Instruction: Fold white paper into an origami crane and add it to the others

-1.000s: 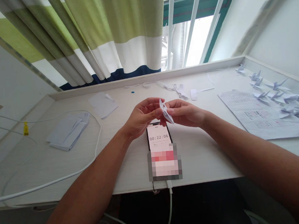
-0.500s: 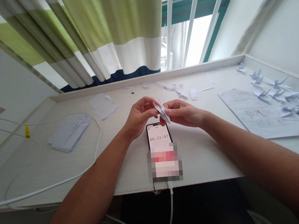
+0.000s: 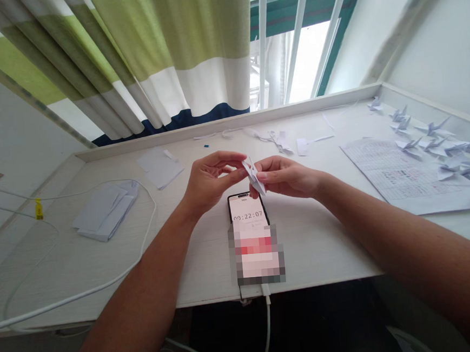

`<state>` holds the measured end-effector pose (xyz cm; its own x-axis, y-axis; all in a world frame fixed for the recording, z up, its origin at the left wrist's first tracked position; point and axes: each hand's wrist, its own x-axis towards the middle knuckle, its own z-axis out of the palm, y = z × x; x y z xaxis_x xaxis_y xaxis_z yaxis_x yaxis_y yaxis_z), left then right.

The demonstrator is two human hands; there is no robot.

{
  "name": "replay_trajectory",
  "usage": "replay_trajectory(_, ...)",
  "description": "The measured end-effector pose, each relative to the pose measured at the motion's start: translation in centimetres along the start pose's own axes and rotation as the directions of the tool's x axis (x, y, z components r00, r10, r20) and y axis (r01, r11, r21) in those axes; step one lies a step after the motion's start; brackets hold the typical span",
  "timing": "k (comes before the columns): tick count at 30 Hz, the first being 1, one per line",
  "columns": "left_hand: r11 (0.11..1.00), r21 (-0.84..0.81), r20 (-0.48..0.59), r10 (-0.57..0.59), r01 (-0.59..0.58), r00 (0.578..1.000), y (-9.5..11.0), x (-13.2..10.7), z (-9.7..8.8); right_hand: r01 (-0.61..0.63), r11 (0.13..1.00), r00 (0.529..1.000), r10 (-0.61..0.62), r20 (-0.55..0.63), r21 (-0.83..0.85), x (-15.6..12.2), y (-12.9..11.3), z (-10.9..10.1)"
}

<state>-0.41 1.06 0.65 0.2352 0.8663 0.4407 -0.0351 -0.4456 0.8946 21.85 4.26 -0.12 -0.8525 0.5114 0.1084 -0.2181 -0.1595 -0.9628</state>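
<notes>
A small folded white paper crane (image 3: 254,179) is held up above the desk, over the top end of a phone. My right hand (image 3: 288,177) pinches its body between thumb and fingers. At the crane's left side, my left hand (image 3: 213,182) has its thumb and index fingertips closed on a paper point. The other left fingers are curled behind and partly hidden. Directly below lies the phone (image 3: 245,206), its screen showing timer digits and its lower part pixelated.
Several finished paper cranes (image 3: 432,128) stand at the right, some on a printed sheet (image 3: 381,172). Folded paper (image 3: 105,210) and flat sheets (image 3: 159,168) lie at the left. A white cable (image 3: 151,226) loops across the desk (image 3: 201,260). Paper scraps (image 3: 281,142) lie at the back.
My left hand has shifted slightly left, its index finger now straighter across the crane's top. The crane has turned a little in my right fingers. The whole view has moved slightly.
</notes>
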Motion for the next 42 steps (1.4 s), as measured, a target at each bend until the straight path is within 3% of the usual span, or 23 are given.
replay_trajectory(6,0.985,0.170,0.064,0.032,-0.043,0.997,0.0,-0.1,-1.0,-0.033,0.999,0.999,0.033,0.014,-0.029,0.0,0.1,-0.1)
replay_trajectory(11,0.956,0.290,-0.043,0.060,-0.045,0.997,0.3,-0.2,-1.5,0.041,0.987,0.977,-0.072,-0.199,-0.158,0.3,0.5,0.4)
replay_trajectory(14,0.934,0.352,-0.077,0.087,-0.055,0.993,0.2,-0.2,-1.7,0.052,0.984,0.963,-0.094,-0.251,-0.170,0.5,0.9,0.6)
replay_trajectory(22,0.940,0.332,-0.014,0.085,-0.075,0.996,0.0,-0.2,-1.6,0.070,0.989,0.953,-0.105,-0.284,-0.130,0.6,1.0,0.5)
replay_trajectory(30,0.938,0.339,-0.018,0.085,-0.074,0.996,-0.3,-0.2,-1.8,0.060,0.990,0.957,-0.092,-0.274,-0.124,0.6,1.0,0.7)
replay_trajectory(42,0.918,0.396,-0.099,0.073,-0.028,0.992,-0.1,-0.5,-1.0,0.086,0.974,0.935,-0.152,-0.321,-0.211,1.1,1.8,1.1)
